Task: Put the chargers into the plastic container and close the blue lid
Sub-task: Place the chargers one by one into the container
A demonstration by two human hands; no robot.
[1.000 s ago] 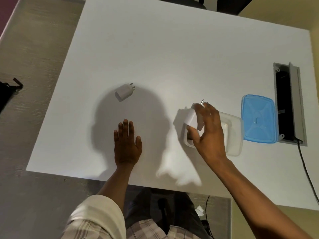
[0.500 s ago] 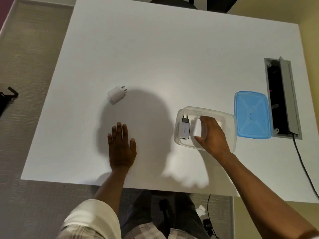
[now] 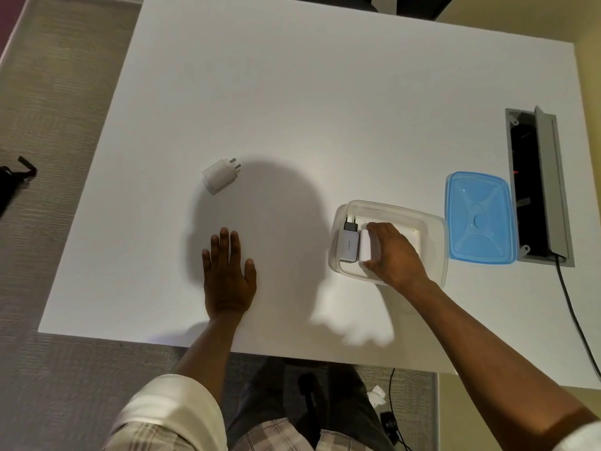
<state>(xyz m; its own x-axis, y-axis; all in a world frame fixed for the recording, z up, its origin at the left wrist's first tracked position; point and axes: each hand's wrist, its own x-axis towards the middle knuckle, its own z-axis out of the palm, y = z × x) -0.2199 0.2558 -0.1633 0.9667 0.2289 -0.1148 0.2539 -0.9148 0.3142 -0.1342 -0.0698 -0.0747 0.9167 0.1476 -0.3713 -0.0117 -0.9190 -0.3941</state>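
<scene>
Two chargers are seen inside the container [image 3: 432,252]: a grey charger [image 3: 348,245] with a black plug end lies flat at the end farthest from the lid, and a white charger [image 3: 366,247] is set just beside it, touching or nearly so. The white one is enclosed by the right hand [image 3: 395,255], fingertips over its far end and thumb at its near end; it is judged to be at the point of being set down, not yet let go. A third charger [image 3: 219,174] is left on the table [image 3: 325,92], well apart from that grip, beyond the left hand [image 3: 227,275], which is laid flat and spread, holding nothing. The blue lid [image 3: 479,218] lies just past the container, on the side away from the grip, top up. Judged so: two chargers in or almost in, one to be fetched, and the lid not yet fitted.
</scene>
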